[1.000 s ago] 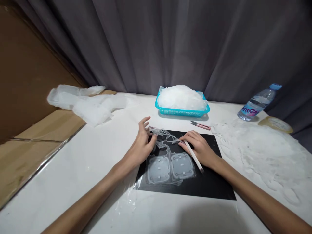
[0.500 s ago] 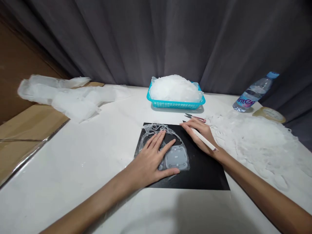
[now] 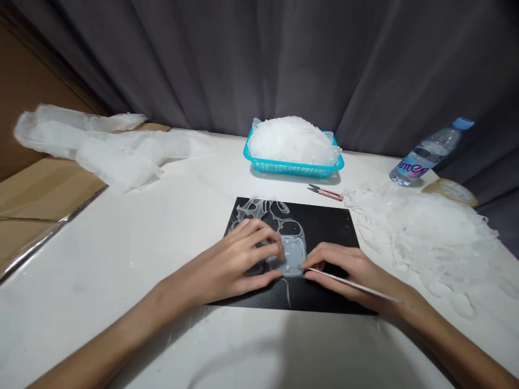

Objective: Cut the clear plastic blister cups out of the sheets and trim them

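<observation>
One left hand (image 3: pixel 243 256), fingers parted, bends over a translucent square plastic piece (image 3: pixel 294 249); the right hand (image 3: pixel 357 265) pinches a slim white stick (image 3: pixel 352 283) (a slip could scratch the piece).

The left hand (image 3: pixel 239 256) covers part of the clear plastic piece (image 3: pixel 293 249), so its outline beneath cannot be told. The tip of the white tool (image 3: pixel 357 285) is lost at the fingertips of the right hand (image 3: pixel 357 262), too small to make out. Both hands hide parts of the black mat (image 3: pixel 324 221), whose specks (image 3: pixel 347 219) are too tiny to name. White scraps (image 3: pixel 433 237) block the near edge of the tape roll (image 3: pixel 450 190); the bottle (image 3: pixel 425 156) label curves out of sight. Both forearms (image 3: pixel 133 324), the cardboard (image 3: pixel 40 183) and the curtain (image 3: pixel 243 65) are cut off by the frame
</observation>
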Motion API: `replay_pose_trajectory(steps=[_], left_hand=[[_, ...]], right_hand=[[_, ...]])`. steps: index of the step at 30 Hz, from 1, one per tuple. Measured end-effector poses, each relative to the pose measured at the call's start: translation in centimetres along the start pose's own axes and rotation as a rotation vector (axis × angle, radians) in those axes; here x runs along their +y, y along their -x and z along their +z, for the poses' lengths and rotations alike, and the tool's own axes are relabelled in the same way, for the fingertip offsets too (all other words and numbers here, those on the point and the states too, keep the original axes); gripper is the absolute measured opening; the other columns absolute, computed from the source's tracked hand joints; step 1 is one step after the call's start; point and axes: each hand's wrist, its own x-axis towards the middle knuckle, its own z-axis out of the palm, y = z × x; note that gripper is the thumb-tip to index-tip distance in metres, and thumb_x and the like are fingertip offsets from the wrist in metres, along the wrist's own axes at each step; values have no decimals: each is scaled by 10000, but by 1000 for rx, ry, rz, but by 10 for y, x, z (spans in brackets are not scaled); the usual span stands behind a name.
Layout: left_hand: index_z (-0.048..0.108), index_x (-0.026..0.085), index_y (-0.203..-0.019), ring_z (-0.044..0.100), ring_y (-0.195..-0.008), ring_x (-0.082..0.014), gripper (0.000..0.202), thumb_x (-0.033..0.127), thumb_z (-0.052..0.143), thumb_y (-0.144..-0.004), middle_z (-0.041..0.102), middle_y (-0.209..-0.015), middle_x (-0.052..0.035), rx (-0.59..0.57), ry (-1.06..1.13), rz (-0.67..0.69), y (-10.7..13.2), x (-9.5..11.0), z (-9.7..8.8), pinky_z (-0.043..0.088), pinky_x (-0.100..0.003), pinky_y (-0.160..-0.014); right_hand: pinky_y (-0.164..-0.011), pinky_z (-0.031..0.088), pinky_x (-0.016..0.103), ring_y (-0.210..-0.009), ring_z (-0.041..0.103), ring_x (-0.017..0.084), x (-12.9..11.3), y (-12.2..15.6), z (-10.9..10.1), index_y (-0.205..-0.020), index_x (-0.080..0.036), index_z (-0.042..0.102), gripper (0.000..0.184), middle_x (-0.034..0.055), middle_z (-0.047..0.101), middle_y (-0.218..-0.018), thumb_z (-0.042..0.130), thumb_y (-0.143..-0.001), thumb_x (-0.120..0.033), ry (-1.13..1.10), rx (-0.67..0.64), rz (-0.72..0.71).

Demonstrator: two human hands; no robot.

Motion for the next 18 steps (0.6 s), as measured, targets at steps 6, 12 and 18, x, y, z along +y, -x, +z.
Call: replay_pose_trajectory(steps=[6, 12, 18], left_hand=[[704, 221, -1106, 631, -1124, -251, 139, 295, 614, -1028, 728, -1132, -58, -4, -123, 138, -4, 10, 1, 447, -406, -975], [669, 197, -786, 654, -715, -161, 215, 219, 648, -999, 702, -760, -14, 185, -231, 277, -1, 20, 6, 501, -307, -700], [658, 172, -764, 694, -716, -183, 287, 297, 619, -1020, 692, -728, -18, 167, -368, 252, 2, 37, 24, 538, -296, -601]], right_hand=[[-772, 512, 248, -839, 634, 136, 13, -3, 17, -1077, -210, 645, 77, 21, 676, -951, 627, -1025, -262, 42, -4, -99], [-909, 475, 373, -970, 612, 201, 17, -8, 24, -1056, -231, 667, 49, 37, 723, -979, 637, -1021, -249, 195, 37, -262], [-898, 516, 303, -989, 642, 167, 16, -8, 23, -1086, -223, 657, 69, 56, 676, -1077, 633, -1024, -244, 40, 68, -189]])
